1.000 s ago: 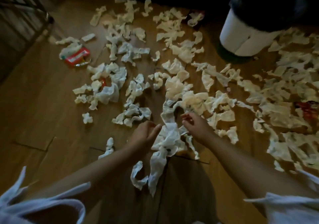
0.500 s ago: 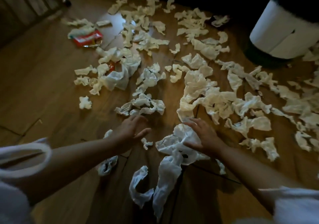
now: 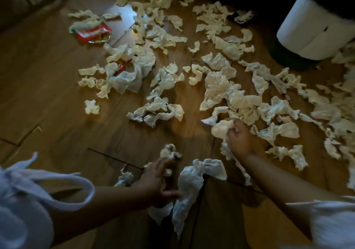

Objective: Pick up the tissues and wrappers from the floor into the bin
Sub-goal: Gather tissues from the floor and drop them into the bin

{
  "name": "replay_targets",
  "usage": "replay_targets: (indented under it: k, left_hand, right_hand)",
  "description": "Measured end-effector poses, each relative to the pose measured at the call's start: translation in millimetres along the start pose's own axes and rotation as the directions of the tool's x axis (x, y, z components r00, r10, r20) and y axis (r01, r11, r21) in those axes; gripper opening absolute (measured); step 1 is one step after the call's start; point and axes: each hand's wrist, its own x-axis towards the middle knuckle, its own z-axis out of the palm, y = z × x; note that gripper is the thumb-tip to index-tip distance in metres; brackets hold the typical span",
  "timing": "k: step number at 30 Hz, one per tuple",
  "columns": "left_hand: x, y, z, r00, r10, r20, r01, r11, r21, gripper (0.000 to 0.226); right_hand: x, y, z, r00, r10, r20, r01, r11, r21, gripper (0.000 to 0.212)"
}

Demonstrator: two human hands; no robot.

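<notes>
Tissues (image 3: 217, 87) lie crumpled all over the wooden floor (image 3: 48, 76), far too many for me to count, thickest from the middle out to the right. My right hand (image 3: 240, 139) has its fingers curled tight round 1 white wad (image 3: 221, 128) at the near edge of that heap, and a strip of it trails down past my wrist. My left hand (image 3: 155, 179) is spread wide, fingers straight and blurred, holding nothing. It sits between a small balled tissue (image 3: 170, 151) just beyond the fingertips and a long twisted tissue (image 3: 192, 183) just beside the thumb. I count 2 wrappers: 1 red packet (image 3: 90, 34) with a silver edge at the far left, its print too blurred to read, and 1 red-orange scrap (image 3: 122, 66) half buried under tissues nearer the middle. 1 white bin (image 3: 311, 31) with a dark top stands at the far right, well apart from both hands.
</notes>
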Motion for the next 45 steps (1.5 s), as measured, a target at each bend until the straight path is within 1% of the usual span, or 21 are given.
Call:
replay_targets:
  k: [2, 4, 6, 7, 8, 10, 12, 15, 17, 19, 21, 22, 26, 29, 33, 35, 37, 40, 42, 43, 45]
  left_hand:
    - [6.2, 11.9, 13.4, 0.972, 0.143, 0.188, -0.185, 0.957, 0.223, 0.117]
    - [13.8, 17.6, 18.0, 0.928, 0.172, 0.332, -0.305, 0.860, 0.408, 0.103]
    - [20.3, 15.6, 20.3, 0.902, 0.275, 0.333, -0.425, 0.706, 0.566, 0.081]
    - [23.5, 14.6, 18.4, 0.878, 0.387, 0.284, -0.475, 0.620, 0.625, 0.070]
    - [26.8, 14.6, 14.7, 0.867, 0.397, 0.301, -0.489, 0.567, 0.663, 0.062]
    - [32.1, 13.8, 7.8, 0.852, 0.337, 0.400, -0.523, 0.569, 0.635, 0.059]
    - [32.1, 18.4, -0.3, 0.878, 0.235, 0.417, -0.444, 0.724, 0.527, 0.055]
    - [24.9, 30.1, -19.2, 0.960, 0.248, 0.134, -0.278, 0.911, 0.306, 0.038]
    - [13.3, 25.3, -36.0, 0.977, 0.209, -0.051, -0.200, 0.969, 0.146, 0.034]
    - [-1.0, 7.5, -49.4, 0.968, 0.181, -0.171, -0.178, 0.984, 0.029, 0.029]
    - [-14.7, -20.1, -59.4, 0.962, 0.182, -0.202, -0.158, 0.979, 0.129, 0.024]
    - [-21.1, -32.6, -61.4, 0.968, 0.157, -0.194, -0.120, 0.974, 0.190, 0.034]
    - [-44.3, -56.2, -54.6, 0.976, 0.047, -0.212, 0.033, 0.934, 0.356, 0.097]
    - [-47.9, -59.7, -31.4, 0.991, -0.072, -0.117, 0.113, 0.911, 0.396, 0.136]
    - [-31.2, -49.7, -6.0, 0.998, -0.066, -0.018, 0.068, 0.931, 0.358, 0.126]
    - [-20.7, -49.2, 0.7, 1.000, -0.010, 0.029, -0.001, 0.939, 0.343, 0.112]
    - [-15.4, -45.1, 3.1, 0.993, 0.068, 0.101, -0.101, 0.921, 0.375, 0.091]
    - [-13.9, -49.3, -1.1, 0.968, 0.125, 0.218, -0.220, 0.839, 0.498, 0.084]
    - [-15.4, -57.9, -7.2, 0.921, 0.238, 0.308, -0.383, 0.704, 0.599, 0.083]
    - [-13.3, -64.6, -9.1, 0.881, 0.362, 0.303, -0.470, 0.607, 0.641, 0.086]
    - [-8.0, -67.8, -19.8, 0.884, 0.276, 0.378, -0.468, 0.527, 0.709, 0.087]
  right_hand:
    - [-3.6, 4.7, -12.7, 0.999, 0.017, -0.033, -0.018, 0.999, -0.030, 0.023]
    - [-9.6, 15.0, -26.0, 0.999, -0.023, 0.031, 0.028, 0.982, -0.187, 0.034]
    - [-15.7, 32.3, -33.1, 0.976, -0.020, 0.219, 0.123, 0.874, -0.470, 0.043]
    - [-20.8, 41.7, -33.1, 0.955, 0.037, 0.294, 0.141, 0.815, -0.562, 0.041]
    - [-26.7, 52.6, -31.6, 0.932, 0.112, 0.343, 0.125, 0.791, -0.599, 0.041]
    - [-43.2, 69.6, -32.0, 0.902, 0.141, 0.409, 0.168, 0.757, -0.632, 0.047]
    - [-55.3, 82.9, -37.0, 0.895, 0.020, 0.447, 0.311, 0.691, -0.653, 0.048]
    - [-54.3, 72.4, -43.3, 0.886, -0.035, 0.463, 0.304, 0.796, -0.523, 0.043]
    - [-44.0, 53.7, -38.3, 0.907, -0.007, 0.420, 0.179, 0.911, -0.372, 0.031]
    - [-34.8, 37.6, -25.1, 0.924, -0.067, 0.377, 0.175, 0.950, -0.260, 0.029]
    - [-31.7, 24.5, -6.8, 0.882, -0.094, 0.461, 0.223, 0.946, -0.234, 0.044]
    - [-32.2, 20.3, 3.4, 0.847, -0.085, 0.525, 0.262, 0.926, -0.273, 0.051]
    - [-40.2, 8.6, 39.5, 0.726, -0.022, 0.688, 0.458, 0.762, -0.459, 0.052]
    - [-48.8, 7.1, 44.7, 0.702, 0.043, 0.711, 0.455, 0.741, -0.494, 0.056]
    - [-62.2, 12.8, 30.0, 0.653, -0.086, 0.753, 0.568, 0.713, -0.411, 0.047]
    - [-66.1, 18.3, 21.2, 0.634, -0.083, 0.769, 0.564, 0.730, -0.385, 0.045]
    - [-67.0, 24.3, 15.5, 0.630, -0.090, 0.772, 0.615, 0.664, -0.425, 0.044]
    - [-64.4, 30.0, 13.8, 0.622, -0.079, 0.779, 0.648, 0.610, -0.455, 0.048]
    - [-59.6, 26.8, 17.1, 0.598, -0.086, 0.797, 0.669, 0.602, -0.437, 0.054]
    - [-53.8, 22.9, 18.2, 0.613, -0.088, 0.785, 0.653, 0.615, -0.441, 0.051]
    - [-32.0, 11.8, 19.6, 0.700, -0.128, 0.703, 0.582, 0.673, -0.456, 0.036]
